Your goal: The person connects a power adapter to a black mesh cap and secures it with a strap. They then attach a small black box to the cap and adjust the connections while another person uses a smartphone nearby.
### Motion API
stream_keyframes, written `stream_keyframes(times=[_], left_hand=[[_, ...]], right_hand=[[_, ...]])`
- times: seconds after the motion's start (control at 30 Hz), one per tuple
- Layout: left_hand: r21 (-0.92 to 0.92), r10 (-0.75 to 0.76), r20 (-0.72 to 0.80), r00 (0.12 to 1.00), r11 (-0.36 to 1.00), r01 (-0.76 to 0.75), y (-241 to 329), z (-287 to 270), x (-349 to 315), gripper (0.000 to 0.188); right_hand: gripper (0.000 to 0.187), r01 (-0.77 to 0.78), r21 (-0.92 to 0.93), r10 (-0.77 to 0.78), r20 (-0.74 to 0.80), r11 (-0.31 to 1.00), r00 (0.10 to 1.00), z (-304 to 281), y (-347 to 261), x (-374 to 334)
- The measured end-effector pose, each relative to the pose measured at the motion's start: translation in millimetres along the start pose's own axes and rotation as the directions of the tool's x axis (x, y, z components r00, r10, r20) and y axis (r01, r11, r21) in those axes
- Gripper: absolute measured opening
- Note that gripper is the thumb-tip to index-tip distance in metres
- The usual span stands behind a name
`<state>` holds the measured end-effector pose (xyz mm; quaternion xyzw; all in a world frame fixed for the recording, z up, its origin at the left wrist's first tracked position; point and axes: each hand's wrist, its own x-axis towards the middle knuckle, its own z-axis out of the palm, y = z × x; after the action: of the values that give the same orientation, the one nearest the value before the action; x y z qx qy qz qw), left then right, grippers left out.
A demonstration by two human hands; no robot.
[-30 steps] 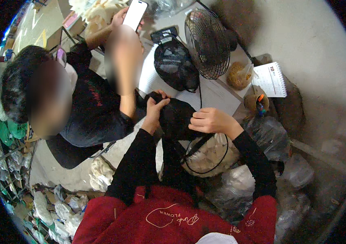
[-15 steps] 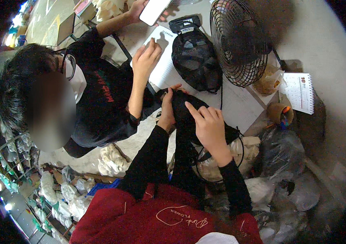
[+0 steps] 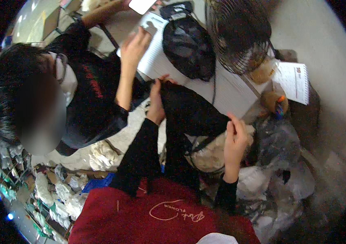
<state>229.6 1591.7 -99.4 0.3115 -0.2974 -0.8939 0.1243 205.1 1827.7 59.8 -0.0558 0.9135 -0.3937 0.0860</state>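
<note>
A piece of black cloth [image 3: 191,107] is stretched between my hands, just above the near edge of the table. My left hand [image 3: 155,106] grips its left end, with the thumb on top and some fingers hidden behind the fabric. At the right corner of the cloth, my right hand [image 3: 237,140] pinches the edge between thumb and fingers. Part of the cloth hangs down toward my lap, against my dark sleeves. Beyond it lies a black mesh item [image 3: 189,49] with a strap, on lined paper [image 3: 150,61].
A black fan [image 3: 238,36] stands at the back. To its right are a spiral calendar [image 3: 293,81] and a brown cup [image 3: 274,101] holding pens. Plastic bags [image 3: 277,138] crowd the right side. At left sits a co-worker [image 3: 95,93] holding a white phone [image 3: 141,5].
My right hand has moved right and down from pointing over the cloth to pinching its right corner. The cloth is now spread wider. My view has shifted slightly.
</note>
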Motion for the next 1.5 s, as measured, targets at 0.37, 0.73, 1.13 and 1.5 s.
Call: stream_keyframes(times=[0.37,0.73,1.13,1.5], left_hand=[[0.613,0.187,0.263,0.947,0.725,-0.313,30,-9,2,0.036],[0.594,0.137,0.197,0.971,0.771,-0.229,95,38,-33,0.039],[0.599,0.220,0.230,0.948,0.736,-0.316,114,35,-47,0.046],[0.452,0.265,0.257,0.929,0.817,-0.358,139,62,-69,0.051]], right_hand=[[0.037,-0.053,-0.638,0.022,-0.056,0.768,0.998,46,69,-71],[0.042,-0.339,-0.041,0.340,0.036,0.940,0.940,-5,66,-72],[0.017,-0.193,-0.252,0.258,0.259,0.948,0.931,-37,141,-14],[0.020,-0.208,-0.137,0.230,0.174,0.969,0.958,-24,137,-36]])
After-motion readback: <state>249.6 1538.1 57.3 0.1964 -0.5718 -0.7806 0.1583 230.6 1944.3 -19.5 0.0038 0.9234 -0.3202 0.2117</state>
